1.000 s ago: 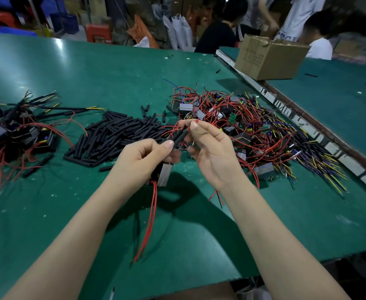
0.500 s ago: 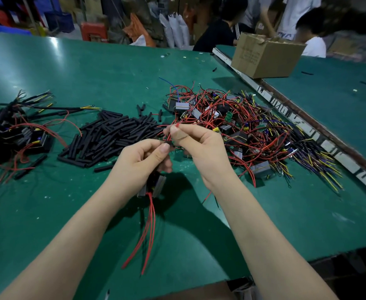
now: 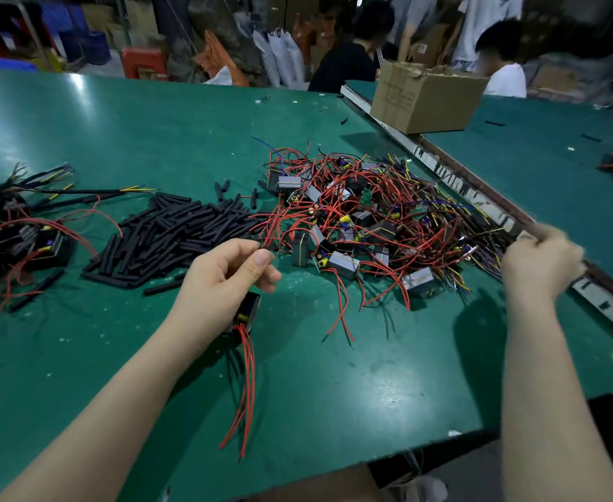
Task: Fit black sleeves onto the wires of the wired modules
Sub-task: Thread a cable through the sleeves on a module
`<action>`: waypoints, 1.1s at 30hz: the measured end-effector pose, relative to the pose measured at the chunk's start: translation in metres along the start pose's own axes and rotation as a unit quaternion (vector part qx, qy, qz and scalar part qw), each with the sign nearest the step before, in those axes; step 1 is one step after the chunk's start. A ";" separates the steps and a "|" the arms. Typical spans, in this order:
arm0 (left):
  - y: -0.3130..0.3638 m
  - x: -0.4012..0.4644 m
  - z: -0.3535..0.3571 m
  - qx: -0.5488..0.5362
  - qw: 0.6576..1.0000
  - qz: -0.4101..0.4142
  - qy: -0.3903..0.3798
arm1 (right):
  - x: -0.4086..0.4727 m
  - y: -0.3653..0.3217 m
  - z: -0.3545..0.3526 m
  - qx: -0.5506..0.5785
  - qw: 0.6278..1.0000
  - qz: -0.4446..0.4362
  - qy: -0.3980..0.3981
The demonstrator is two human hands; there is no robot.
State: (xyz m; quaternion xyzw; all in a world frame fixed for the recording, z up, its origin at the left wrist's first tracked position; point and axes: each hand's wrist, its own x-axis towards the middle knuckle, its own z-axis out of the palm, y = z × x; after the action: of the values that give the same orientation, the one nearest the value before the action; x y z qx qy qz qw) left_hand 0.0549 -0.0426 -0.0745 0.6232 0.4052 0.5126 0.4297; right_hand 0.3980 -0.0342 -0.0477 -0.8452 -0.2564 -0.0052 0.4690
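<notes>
Head view: green table [image 3: 152,132], cardboard box [image 3: 424,99] behind — left hand [image 3: 225,280] grips module [image 3: 248,311]; right hand [image 3: 540,266] blurred, unclear.

The left hand [image 3: 225,280] is curled around a small black module [image 3: 248,311] above the green table [image 3: 334,375], with the module's red wires [image 3: 245,385] hanging down from it. The right hand [image 3: 542,264], blurred, is out at the table's right edge, fingers curled near the metal rail [image 3: 460,175]; what it holds cannot be made out. Behind the hands lie a heap of black sleeves [image 3: 174,233], a tangle of wired modules [image 3: 366,219] and, far left, a sleeved pile [image 3: 15,226].
</notes>
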 end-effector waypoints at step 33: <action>0.005 0.002 -0.003 -0.040 0.996 -0.018 0.073 | 0.031 0.004 0.031 -0.120 0.981 0.030 -0.149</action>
State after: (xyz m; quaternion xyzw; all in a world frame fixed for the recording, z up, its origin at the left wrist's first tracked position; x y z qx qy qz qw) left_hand 0.0522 -0.0420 -0.0684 0.5590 0.4256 0.5648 0.4328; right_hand 0.4198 0.0022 -0.0603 -0.8938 -0.2953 0.1040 0.3211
